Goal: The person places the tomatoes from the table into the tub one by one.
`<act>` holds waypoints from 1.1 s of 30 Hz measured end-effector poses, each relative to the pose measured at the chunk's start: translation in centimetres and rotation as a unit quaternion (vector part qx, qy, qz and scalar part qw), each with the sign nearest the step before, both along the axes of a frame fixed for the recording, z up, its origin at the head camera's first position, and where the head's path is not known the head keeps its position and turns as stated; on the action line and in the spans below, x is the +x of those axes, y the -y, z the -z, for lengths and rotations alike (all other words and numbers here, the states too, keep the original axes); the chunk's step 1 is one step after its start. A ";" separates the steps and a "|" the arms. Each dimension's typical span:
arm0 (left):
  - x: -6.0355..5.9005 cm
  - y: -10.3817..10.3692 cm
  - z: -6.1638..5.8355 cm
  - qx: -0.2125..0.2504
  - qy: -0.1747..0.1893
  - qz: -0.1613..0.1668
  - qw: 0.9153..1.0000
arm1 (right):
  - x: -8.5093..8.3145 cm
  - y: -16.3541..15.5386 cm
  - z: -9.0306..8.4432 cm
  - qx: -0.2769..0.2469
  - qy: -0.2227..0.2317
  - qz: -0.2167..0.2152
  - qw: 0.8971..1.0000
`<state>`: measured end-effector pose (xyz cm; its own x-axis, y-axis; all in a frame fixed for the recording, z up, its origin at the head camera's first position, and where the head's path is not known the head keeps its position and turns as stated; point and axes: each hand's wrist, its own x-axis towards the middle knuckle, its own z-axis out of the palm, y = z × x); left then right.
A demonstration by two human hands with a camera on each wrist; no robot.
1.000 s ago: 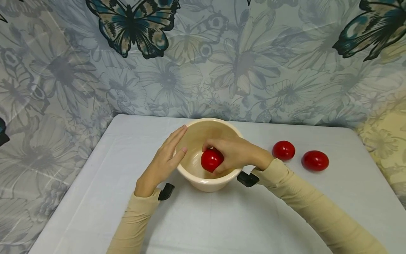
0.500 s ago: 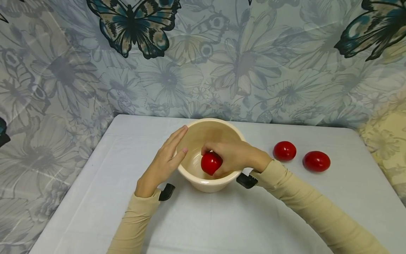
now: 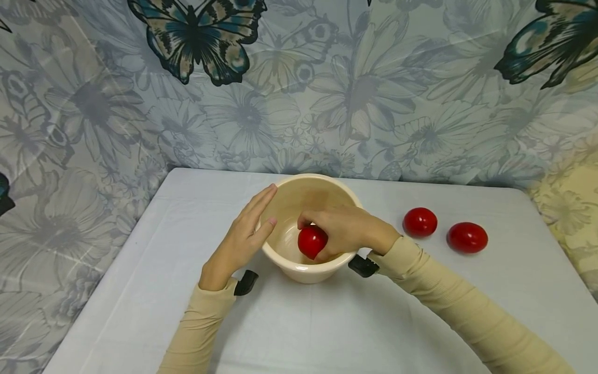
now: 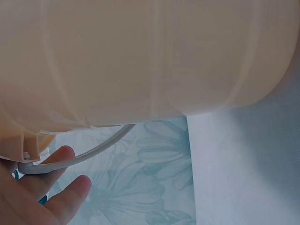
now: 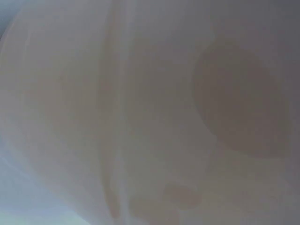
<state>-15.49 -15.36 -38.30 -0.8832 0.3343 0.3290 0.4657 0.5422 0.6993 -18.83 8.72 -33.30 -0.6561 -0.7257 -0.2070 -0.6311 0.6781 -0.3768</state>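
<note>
A cream plastic bucket point(image 3: 303, 272) stands upright in the middle of the white-covered table. Inside it, my right hand point(image 3: 343, 231) grips a glossy red tomato-like ball point(image 3: 312, 242), fingers and thumb curled round its right side and top. My left hand point(image 3: 238, 236) lies along the bucket's left rim with its fingers straight. In the left wrist view, the bucket's wall point(image 4: 154, 61) fills the upper part, and two fingers point(image 4: 70, 199) show beside a thin grey bail handle point(image 4: 75, 161). The right wrist view holds only the bucket's outer wall point(image 5: 154, 103), with dark shadows showing through.
Two more red tomato-like balls lie on the table to the right of the bucket, a nearer-left one point(image 3: 420, 222) and a right one point(image 3: 467, 237) close to the right forearm. A patterned butterfly-and-flower cloth point(image 3: 280, 119) hangs directly behind the table point(image 3: 289, 327).
The right hand and the ball it grips have sunk slightly lower inside the bucket. The left hand stays at the rim, and the two balls on the table lie as before.
</note>
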 end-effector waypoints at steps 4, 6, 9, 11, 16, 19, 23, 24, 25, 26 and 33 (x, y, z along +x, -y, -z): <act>0.0 0.0 0.0 0.002 -0.003 0.000 1.000 | 0.0 0.0 0.0 0.009 -0.004 -0.002 1.000; 0.0 0.0 0.0 0.003 -0.005 0.000 1.000 | 0.0 0.0 0.0 0.013 -0.004 -0.004 1.000; 0.0 0.0 -0.1 0.004 -0.005 0.001 1.000 | 0.0 0.0 -0.1 0.015 0.006 -0.002 1.000; 0.0 0.0 -0.1 0.005 -0.006 0.001 1.000 | 0.0 0.0 -0.1 0.008 0.016 0.000 1.000; 0.0 0.0 -0.1 0.007 -0.002 0.001 1.000 | -0.1 0.0 0.1 -0.045 0.024 -0.014 0.999; 0.1 0.1 -0.1 0.007 0.003 0.002 1.000 | -0.2 -0.1 0.3 -0.079 0.013 -0.031 0.996; 0.2 0.1 -0.2 0.003 0.004 0.002 1.000 | -0.1 -0.1 0.5 -0.098 -0.013 -0.038 0.994; 0.2 0.1 -0.1 0.003 0.003 0.002 1.000 | -0.1 -0.1 0.5 -0.101 -0.020 -0.036 0.994; 0.2 0.1 -0.1 0.002 0.002 0.002 1.000 | -0.1 -0.1 0.5 -0.102 -0.029 -0.036 0.994; 0.2 0.1 -0.1 0.003 0.001 0.000 1.000 | 0.0 -0.1 0.5 -0.103 -0.036 -0.034 0.993; 0.2 0.0 -0.1 0.004 0.005 0.001 1.000 | 0.2 -0.4 0.5 -0.144 -0.042 -0.024 0.988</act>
